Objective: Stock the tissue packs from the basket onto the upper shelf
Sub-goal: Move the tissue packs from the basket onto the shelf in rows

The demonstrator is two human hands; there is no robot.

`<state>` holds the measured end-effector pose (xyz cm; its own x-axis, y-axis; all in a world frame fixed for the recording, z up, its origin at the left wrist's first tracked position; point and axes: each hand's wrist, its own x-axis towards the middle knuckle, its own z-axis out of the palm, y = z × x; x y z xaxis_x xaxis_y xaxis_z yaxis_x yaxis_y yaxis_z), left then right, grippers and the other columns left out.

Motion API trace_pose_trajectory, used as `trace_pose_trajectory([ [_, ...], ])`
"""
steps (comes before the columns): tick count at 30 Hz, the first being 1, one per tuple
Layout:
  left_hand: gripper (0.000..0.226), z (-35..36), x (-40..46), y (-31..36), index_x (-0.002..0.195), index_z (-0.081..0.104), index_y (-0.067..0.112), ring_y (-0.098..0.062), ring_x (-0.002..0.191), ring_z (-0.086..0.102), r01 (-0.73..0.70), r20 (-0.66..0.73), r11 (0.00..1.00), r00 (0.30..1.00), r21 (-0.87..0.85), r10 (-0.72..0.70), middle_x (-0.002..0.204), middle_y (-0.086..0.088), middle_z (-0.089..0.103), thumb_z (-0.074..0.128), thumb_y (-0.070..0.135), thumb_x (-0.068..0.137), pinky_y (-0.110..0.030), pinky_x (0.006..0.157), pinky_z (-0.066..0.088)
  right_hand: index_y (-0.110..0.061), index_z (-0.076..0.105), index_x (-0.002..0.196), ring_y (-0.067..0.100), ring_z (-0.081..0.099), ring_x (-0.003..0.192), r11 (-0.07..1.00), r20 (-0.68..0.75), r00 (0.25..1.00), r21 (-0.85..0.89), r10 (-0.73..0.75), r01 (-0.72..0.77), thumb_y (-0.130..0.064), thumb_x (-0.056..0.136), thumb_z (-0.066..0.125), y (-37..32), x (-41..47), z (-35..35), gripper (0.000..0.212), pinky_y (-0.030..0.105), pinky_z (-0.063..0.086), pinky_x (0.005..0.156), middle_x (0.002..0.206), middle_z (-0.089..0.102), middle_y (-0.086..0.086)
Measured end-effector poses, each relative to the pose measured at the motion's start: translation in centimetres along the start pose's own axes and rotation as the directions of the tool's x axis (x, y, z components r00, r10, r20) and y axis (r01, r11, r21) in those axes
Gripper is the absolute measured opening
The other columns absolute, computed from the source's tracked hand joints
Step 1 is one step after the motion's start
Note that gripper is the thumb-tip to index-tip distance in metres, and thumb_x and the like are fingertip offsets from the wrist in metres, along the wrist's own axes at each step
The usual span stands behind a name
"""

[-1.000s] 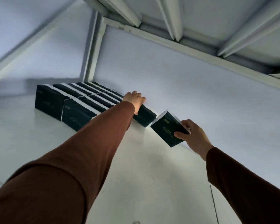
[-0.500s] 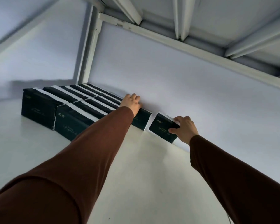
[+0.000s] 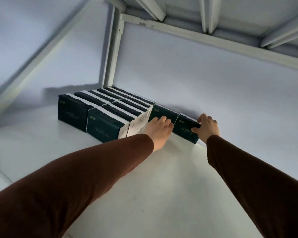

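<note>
Right hand (image 3: 207, 128) grips tissue pack (image 3: 185, 129) | upright, long axis along back wall | left hand (image 3: 159, 128) flat on neighbouring pack (image 3: 162, 113)

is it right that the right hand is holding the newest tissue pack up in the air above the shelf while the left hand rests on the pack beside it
Not quite. In the head view the tissue pack is not in the air: it stands on the shelf with the right hand gripping it. The left hand does rest on the neighbouring pack.

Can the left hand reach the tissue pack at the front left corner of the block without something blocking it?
Probably yes. The left hand rests on a pack at the block's right side, and the front left pack stands at the open edge of the shelf, with bare surface before it. The arm would only swing left.
</note>
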<state>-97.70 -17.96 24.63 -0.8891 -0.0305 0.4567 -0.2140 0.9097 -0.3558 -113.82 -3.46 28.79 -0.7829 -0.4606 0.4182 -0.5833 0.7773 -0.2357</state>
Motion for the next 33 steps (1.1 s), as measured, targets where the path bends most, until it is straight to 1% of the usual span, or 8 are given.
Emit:
trace_pose_trajectory([
  [3,0.049,-0.7,-2.1,0.4,0.137,0.044,0.007,-0.026,0.108,0.046,-0.014,-0.004,1.000,1.000,-0.010,0.014,0.121,-0.009,0.050,0.053,0.014,0.089,-0.037,0.081,0.040,-0.013,0.056,0.115,0.034,0.041,0.115,0.999,-0.046,0.999,-0.050,0.000,-0.002,-0.023,0.086,0.070,-0.8,-0.5,0.9,0.034,0.042,0.046,0.088,0.124,0.044,0.014],
  [6,0.045,-0.7,-2.8,0.6,0.135,0.044,0.006,-0.026,0.104,0.046,-0.010,-0.008,1.000,1.000,0.000,0.010,0.118,-0.009,0.051,0.050,0.014,0.091,-0.036,0.073,0.031,-0.014,0.057,0.121,0.035,0.040,0.115,0.997,-0.032,0.999,-0.074,-0.004,0.002,-0.022,0.088,0.065,-1.1,-0.2,1.3,0.035,0.041,0.044,0.091,0.122,0.046,0.015],
  [9,0.044,-1.0,-3.3,0.8,0.134,0.044,0.006,-0.027,0.106,0.047,0.016,0.024,0.999,1.000,-0.048,-0.015,0.122,-0.010,0.052,0.049,0.012,0.091,-0.037,0.079,0.038,-0.013,0.055,0.131,0.035,0.040,0.117,0.996,0.063,0.998,-0.089,-0.019,0.025,-0.020,0.091,0.059,-1.2,-0.5,0.6,0.041,0.040,0.042,0.093,0.124,0.048,0.015],
  [13,0.046,-2.1,-3.6,1.7,0.136,0.043,0.005,-0.028,0.111,0.049,0.019,0.051,0.995,0.999,-0.099,-0.014,0.128,-0.012,0.051,0.048,0.009,0.091,-0.038,0.087,0.044,-0.016,0.036,0.147,0.033,0.034,0.131,0.997,0.148,0.987,-0.048,-0.054,0.062,-0.022,0.093,0.055,-0.9,-2.2,-1.3,0.058,0.043,0.038,0.101,0.140,0.046,0.013],
  [17,0.047,-3.8,-4.2,2.8,0.137,0.042,0.005,-0.028,0.116,0.048,0.026,0.061,0.989,0.998,-0.148,-0.017,0.132,-0.013,0.051,0.048,0.009,0.091,-0.039,0.091,0.045,-0.018,0.049,0.139,0.028,0.034,0.130,0.994,0.075,0.991,0.035,-0.106,0.104,-0.021,0.092,0.058,-0.4,-5.9,-2.9,0.048,0.040,0.035,0.105,0.141,0.047,0.007],
  [21,0.047,-6.0,-5.7,4.4,0.139,0.041,0.006,-0.027,0.116,0.049,0.020,0.067,0.977,0.998,-0.213,-0.005,0.131,-0.012,0.051,0.051,0.012,0.093,-0.039,0.093,0.047,-0.027,0.060,0.125,0.025,0.038,0.128,0.984,0.096,0.984,0.109,-0.153,0.143,-0.028,0.090,0.061,0.4,-10.5,-4.9,0.035,0.042,0.037,0.104,0.136,0.052,0.001],
  [27,0.044,-11.1,-8.6,7.9,0.140,0.040,0.009,-0.027,0.123,0.046,0.083,0.091,0.932,0.994,-0.353,-0.054,0.138,-0.008,0.047,0.048,0.021,0.098,-0.040,0.096,0.045,-0.034,0.062,0.116,0.018,0.043,0.115,0.964,0.128,0.974,0.216,-0.184,0.154,-0.033,0.090,0.062,3.7,-19.1,-10.3,0.026,0.039,0.040,0.096,0.125,0.054,-0.005],
  [33,0.042,-17.7,-12.8,15.3,0.138,0.043,0.015,-0.023,0.126,0.043,0.076,0.082,0.867,0.996,-0.492,-0.040,0.139,-0.003,0.046,0.049,0.030,0.099,-0.039,0.097,0.044,-0.033,0.063,0.116,0.017,0.046,0.113,0.945,0.112,0.973,0.284,-0.200,0.162,-0.030,0.090,0.064,9.4,-29.3,-16.6,0.027,0.035,0.039,0.091,0.110,0.051,-0.013],
])
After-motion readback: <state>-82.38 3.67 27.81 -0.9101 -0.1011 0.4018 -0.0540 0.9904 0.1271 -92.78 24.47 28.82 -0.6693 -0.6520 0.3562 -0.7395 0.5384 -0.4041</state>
